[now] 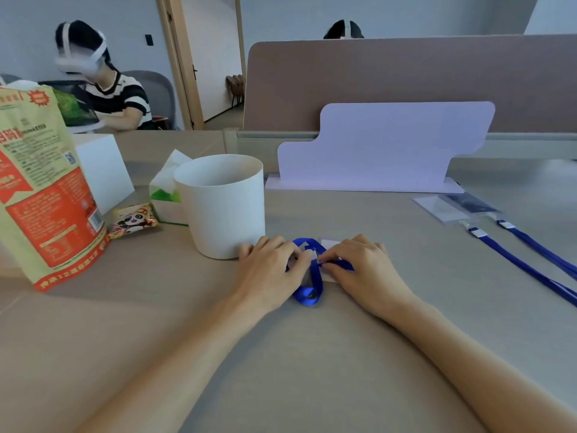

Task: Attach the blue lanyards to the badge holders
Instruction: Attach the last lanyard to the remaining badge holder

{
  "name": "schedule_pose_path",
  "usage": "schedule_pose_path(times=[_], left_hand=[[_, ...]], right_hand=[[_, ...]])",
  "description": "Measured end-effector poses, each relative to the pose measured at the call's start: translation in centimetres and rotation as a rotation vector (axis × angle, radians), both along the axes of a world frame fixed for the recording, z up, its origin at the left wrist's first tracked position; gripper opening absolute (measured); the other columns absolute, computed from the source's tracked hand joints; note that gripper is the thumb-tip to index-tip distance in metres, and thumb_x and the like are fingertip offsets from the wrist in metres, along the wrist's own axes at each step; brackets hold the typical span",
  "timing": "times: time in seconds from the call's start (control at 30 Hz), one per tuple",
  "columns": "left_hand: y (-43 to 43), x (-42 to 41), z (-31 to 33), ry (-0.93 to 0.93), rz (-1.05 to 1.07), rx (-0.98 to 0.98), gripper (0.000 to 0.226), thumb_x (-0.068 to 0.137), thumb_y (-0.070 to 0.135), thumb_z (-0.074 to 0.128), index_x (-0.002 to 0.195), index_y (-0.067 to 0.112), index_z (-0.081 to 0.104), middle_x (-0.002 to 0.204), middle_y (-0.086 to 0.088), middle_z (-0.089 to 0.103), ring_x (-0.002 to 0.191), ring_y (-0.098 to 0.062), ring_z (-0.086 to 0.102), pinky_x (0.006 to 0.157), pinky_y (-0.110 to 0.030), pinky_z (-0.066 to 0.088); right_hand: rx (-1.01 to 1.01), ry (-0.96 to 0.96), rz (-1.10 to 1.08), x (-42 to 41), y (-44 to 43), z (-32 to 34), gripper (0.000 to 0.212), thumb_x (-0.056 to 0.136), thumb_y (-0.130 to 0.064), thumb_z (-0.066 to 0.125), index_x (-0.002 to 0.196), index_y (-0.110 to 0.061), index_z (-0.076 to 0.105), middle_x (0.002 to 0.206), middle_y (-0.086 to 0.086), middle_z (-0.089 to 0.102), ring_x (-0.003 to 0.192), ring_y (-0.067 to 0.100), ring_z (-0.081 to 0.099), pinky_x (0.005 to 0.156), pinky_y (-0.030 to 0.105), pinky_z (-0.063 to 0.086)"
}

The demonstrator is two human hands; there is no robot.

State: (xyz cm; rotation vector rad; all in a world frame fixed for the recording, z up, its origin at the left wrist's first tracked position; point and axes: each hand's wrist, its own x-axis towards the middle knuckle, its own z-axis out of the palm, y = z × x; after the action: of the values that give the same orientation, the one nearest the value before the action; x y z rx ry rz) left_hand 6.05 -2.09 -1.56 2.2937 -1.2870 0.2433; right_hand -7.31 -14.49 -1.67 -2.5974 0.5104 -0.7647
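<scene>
A blue lanyard (309,287) lies bunched in loops on the desk between my hands. My left hand (271,270) pinches it near its metal clip, fingers curled. My right hand (365,270) pinches the blue strap at its fingertips and lies over a clear badge holder (330,244), most of which is hidden beneath the hand. At the right, two more badge holders (446,210) lie flat, each with a blue lanyard (527,267) clipped to it and trailing toward the desk's right edge.
A white cup (224,204) stands just left of my left hand. Beyond it are a tissue box (167,198), a snack packet (134,220), a large orange bag (40,189) and a white box (103,170). A lilac card stand (384,145) backs the desk. A person sits far left.
</scene>
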Motion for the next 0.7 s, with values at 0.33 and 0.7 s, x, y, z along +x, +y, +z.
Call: schedule_pose_path(times=[0.33,0.7], left_hand=[[0.1,0.2,0.9,0.383,-0.035,-0.171,0.019,0.087,0.036,0.064,0.069,0.035,0.058,0.076,0.013,0.063,0.081,-0.007,0.058,0.091,-0.04,0.044],[0.8,0.0,2.7,0.686,-0.203,-0.519,0.031,0.095,0.004,0.048,0.096,0.033,0.059,0.067,-0.006,0.055,0.058,0.003,0.056,0.061,-0.004,0.039]], right_hand=[[-0.028,-0.13,0.113,-0.7,0.7,0.5,0.014,0.084,-0.013,0.067,0.085,-0.025,0.074,0.082,-0.013,0.07,0.079,0.01,0.056,0.077,0.03,0.045],[0.034,0.029,0.111,-2.0,-0.7,0.6,0.03,0.094,-0.042,0.047,0.074,-0.026,0.062,0.076,-0.013,0.058,0.079,0.011,0.051,0.074,0.035,0.048]])
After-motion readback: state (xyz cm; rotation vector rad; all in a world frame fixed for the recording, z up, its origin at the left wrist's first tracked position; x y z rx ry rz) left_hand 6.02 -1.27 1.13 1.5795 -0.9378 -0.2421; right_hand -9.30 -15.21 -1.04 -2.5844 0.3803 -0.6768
